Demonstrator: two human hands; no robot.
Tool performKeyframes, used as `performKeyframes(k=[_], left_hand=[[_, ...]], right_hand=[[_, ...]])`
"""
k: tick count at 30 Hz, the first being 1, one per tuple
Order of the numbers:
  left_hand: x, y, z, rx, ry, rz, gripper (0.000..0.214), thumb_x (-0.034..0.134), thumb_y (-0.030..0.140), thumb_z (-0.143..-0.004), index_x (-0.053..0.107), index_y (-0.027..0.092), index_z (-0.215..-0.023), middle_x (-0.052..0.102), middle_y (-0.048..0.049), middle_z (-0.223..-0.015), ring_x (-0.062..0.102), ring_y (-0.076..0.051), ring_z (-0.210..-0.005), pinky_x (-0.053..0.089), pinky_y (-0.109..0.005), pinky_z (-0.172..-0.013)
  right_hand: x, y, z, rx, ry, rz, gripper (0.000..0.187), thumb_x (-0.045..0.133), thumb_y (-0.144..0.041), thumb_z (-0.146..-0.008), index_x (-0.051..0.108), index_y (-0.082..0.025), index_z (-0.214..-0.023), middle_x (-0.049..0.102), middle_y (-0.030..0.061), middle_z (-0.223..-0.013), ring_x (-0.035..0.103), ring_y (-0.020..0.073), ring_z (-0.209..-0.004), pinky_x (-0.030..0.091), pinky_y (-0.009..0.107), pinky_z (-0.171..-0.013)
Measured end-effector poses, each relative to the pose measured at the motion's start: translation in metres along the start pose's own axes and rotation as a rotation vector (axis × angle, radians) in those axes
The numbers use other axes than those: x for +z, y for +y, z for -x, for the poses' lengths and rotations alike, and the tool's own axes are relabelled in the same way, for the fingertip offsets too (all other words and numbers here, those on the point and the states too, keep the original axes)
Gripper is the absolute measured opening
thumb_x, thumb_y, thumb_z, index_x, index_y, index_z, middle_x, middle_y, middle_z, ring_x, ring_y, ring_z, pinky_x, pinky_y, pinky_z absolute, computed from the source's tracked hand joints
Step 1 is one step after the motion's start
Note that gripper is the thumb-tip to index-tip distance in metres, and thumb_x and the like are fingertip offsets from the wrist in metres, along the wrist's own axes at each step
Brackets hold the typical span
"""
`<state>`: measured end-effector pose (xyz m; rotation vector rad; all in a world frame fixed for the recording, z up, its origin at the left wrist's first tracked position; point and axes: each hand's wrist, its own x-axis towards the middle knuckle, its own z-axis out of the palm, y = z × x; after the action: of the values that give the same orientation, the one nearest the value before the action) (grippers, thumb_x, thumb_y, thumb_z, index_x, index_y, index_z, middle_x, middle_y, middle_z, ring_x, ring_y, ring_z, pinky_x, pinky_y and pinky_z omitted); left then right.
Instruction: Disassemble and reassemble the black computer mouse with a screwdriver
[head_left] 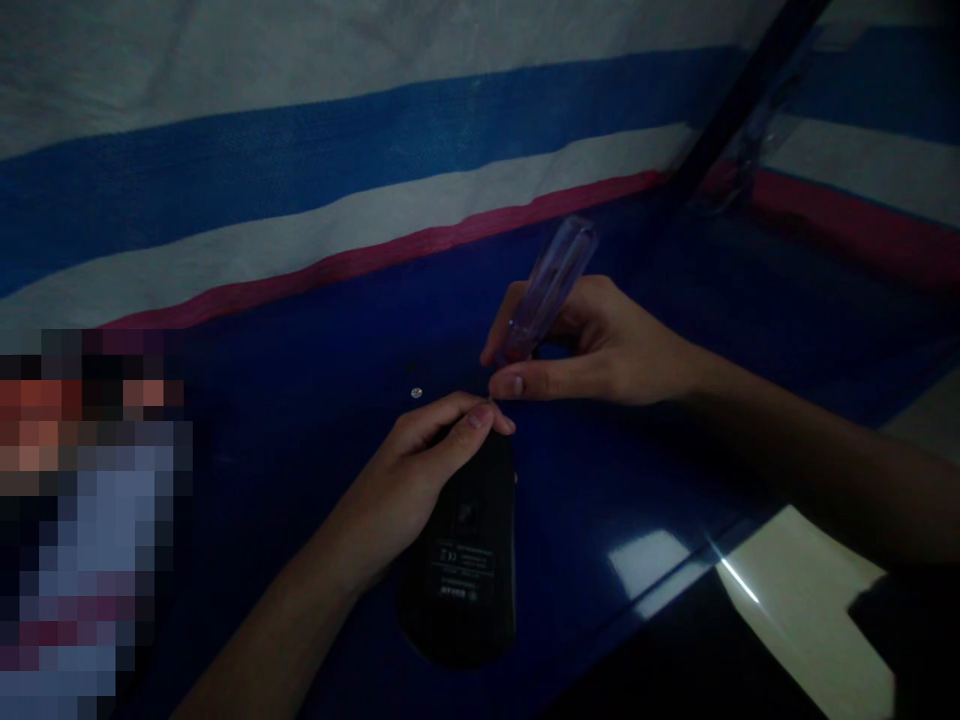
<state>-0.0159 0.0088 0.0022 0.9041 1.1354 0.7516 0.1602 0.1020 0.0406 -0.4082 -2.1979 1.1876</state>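
A black computer mouse lies upside down on the blue table, its printed label showing. My right hand grips a screwdriver by its clear, purplish handle, which leans up and to the right. The screwdriver's lower end comes down to the fingertips of my left hand. Those left fingers are pinched together over the far end of the mouse; whatever is between them is too small and dark to make out. A small shiny round piece rests on the table just beyond my left hand.
The blue tabletop ends at a front edge on the lower right, with a pale floor below. Behind it hangs a striped white, blue and red sheet. A dark pole stands at the back right. Pixelation covers the left side.
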Motion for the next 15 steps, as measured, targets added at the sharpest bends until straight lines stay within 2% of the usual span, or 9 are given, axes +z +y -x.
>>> performKeyframes(k=[15], left_hand=[[0.0007,0.0011,-0.0007,0.004,0.002,0.002,0.033,0.060,0.053,-0.083,0.067,0.023,-0.092,0.067,-0.0021,-0.082,0.068,-0.019,-0.070,0.047,-0.024,-0.054]], right_hand=[[0.0003,-0.0008,0.0003,0.019,-0.003,0.012,0.020,0.070,-0.029,-0.081,0.066,-0.010,-0.083,0.063,-0.0024,-0.067,0.056,0.0038,-0.058,0.041,0.013,-0.051]])
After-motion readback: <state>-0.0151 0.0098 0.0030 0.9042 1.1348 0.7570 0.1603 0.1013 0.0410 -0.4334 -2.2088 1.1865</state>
